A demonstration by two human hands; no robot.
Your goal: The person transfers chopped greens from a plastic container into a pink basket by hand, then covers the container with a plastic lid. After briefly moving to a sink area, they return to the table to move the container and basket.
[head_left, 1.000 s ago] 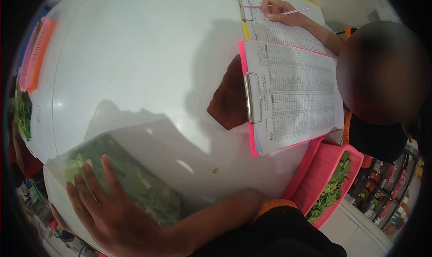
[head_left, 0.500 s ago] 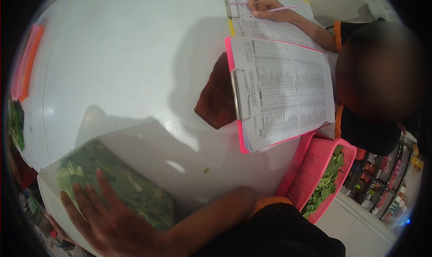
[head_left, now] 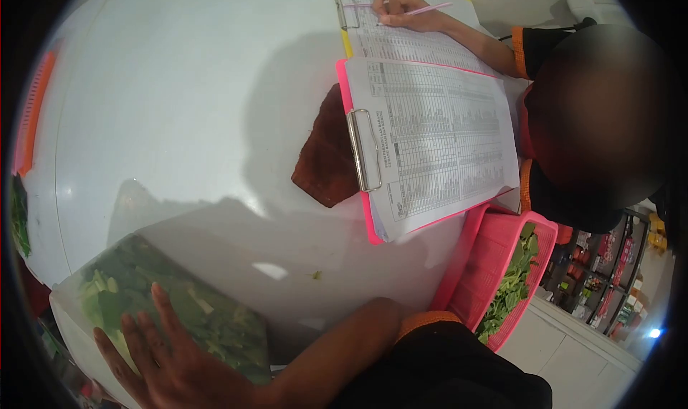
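Note:
My right hand lies palm down on a clear plastic bag of cut green leaves and stalks, at the lower left of the table. Its fingers are spread over the film; the thumb is hidden. The arm reaches in from the right in a black sleeve with an orange cuff. Only a sliver of my left hand shows by the bag's lower left edge, and its fingers cannot be made out.
A person's hand holds a pen over a yellow clipboard. A pink clipboard overlaps a brown cloth. Below stands a pink basket with leaves. An orange basket lies at the left edge.
The view has shifted, so the clipboards, cloth and baskets appear further left. My right hand stays spread on the bag. Less of my left hand shows.

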